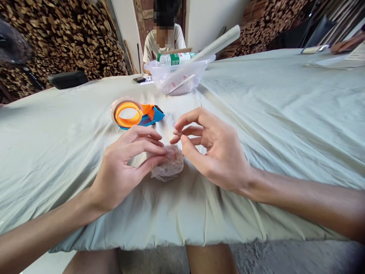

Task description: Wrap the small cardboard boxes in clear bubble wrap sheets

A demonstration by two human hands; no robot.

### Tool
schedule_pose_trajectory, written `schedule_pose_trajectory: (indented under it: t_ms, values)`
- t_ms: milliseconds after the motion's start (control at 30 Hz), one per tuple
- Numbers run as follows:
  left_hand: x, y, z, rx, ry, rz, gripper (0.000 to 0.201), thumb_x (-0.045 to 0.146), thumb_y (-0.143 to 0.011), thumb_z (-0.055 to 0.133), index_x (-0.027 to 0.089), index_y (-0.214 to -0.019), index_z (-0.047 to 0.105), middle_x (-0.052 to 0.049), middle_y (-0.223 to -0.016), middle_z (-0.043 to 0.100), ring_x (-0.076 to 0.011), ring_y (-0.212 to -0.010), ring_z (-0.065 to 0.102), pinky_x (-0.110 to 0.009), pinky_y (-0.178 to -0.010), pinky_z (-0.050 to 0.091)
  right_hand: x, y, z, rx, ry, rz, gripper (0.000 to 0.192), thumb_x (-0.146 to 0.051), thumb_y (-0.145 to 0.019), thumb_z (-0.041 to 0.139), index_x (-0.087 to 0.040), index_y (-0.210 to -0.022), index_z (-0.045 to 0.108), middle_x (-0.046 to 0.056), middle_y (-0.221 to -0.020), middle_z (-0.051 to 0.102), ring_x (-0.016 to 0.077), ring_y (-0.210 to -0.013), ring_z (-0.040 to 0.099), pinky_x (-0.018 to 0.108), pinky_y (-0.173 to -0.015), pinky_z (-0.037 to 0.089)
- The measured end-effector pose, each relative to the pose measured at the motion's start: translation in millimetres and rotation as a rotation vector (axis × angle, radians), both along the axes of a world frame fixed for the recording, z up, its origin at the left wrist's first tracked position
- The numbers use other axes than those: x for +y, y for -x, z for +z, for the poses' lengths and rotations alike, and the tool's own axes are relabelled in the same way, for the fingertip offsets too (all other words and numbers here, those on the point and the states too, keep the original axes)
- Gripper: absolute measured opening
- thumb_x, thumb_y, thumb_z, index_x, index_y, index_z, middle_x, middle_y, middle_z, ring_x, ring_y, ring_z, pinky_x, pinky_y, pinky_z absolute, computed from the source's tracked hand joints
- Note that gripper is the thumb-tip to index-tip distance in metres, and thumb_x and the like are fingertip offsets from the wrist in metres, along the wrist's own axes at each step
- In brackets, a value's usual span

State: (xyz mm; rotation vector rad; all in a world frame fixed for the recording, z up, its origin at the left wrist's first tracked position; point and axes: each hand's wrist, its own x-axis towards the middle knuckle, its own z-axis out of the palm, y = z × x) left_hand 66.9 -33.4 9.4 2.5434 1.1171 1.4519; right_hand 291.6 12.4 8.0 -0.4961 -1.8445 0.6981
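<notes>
A small parcel in crumpled clear plastic [168, 169] lies on the cloth-covered table near its front edge. My left hand [124, 163] has its thumb and fingers on the parcel's left and upper side, gripping it. Just right of and above the parcel is my right hand [215, 148], with thumb and forefinger pinched together. A tiny thin bit seems to show between those fingertips, too small to name. Behind my hands rests an orange and blue tape dispenser [146, 111] with a roll of clear tape [114, 110] on it. The parcel's contents are blurred by the plastic.
A clear plastic basin [159, 74] holding a green-labelled bottle [178, 58] and a long white roll [219, 42] stands farther back. Beyond it sits a person [148, 43]. A black case [68, 80] lies far left; papers [339, 61] and another person's hand [346, 45] are far right.
</notes>
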Motion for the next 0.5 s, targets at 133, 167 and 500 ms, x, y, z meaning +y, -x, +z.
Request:
schedule_pose_trajectory:
  t_ms: [133, 167, 500]
  values:
    - [-5.7, 6.0, 0.3, 0.123, -0.025, -0.028, 0.010, 0.017, -0.107, 0.074, 0.020, -0.110, 0.083, -0.008, -0.131, 0.072, -0.0161, -0.126, 0.074, -0.028, -0.105, 0.066, 0.6, -0.9, -1.7, -0.016, -0.052, 0.009, 0.017, -0.009, -0.099, 0.059, -0.018, -0.114, 0.062, 0.002, -0.111, 0.067, 0.0133, -0.091, 0.076, 0.023, -0.066, 0.066]
    - [-7.2, 7.3, 0.1, 0.152, -0.038, -0.028, 0.015, 0.016, -0.108, 0.070, 0.020, -0.114, 0.082, -0.009, -0.133, 0.070, -0.0180, -0.129, 0.072, -0.030, -0.104, 0.067, 1.2, -1.0, -1.9, -0.021, -0.064, 0.012, 0.017, -0.009, -0.099, 0.058, -0.018, -0.114, 0.062, 0.002, -0.111, 0.067, 0.0131, -0.091, 0.076, 0.023, -0.066, 0.066]
    - [-8.0, 15.3, -1.2, 0.405, -0.284, -0.013, 0.031, 0.004, -0.105, 0.068, 0.016, -0.133, 0.072, -0.009, -0.125, 0.081, -0.0210, -0.119, 0.078, -0.037, -0.104, 0.063, 13.4, -6.2, -1.0, -0.151, -0.430, 0.022, 0.024, 0.000, -0.100, 0.053, -0.018, -0.111, 0.065, 0.009, -0.109, 0.071, 0.0170, -0.100, 0.069, 0.033, -0.088, 0.064]
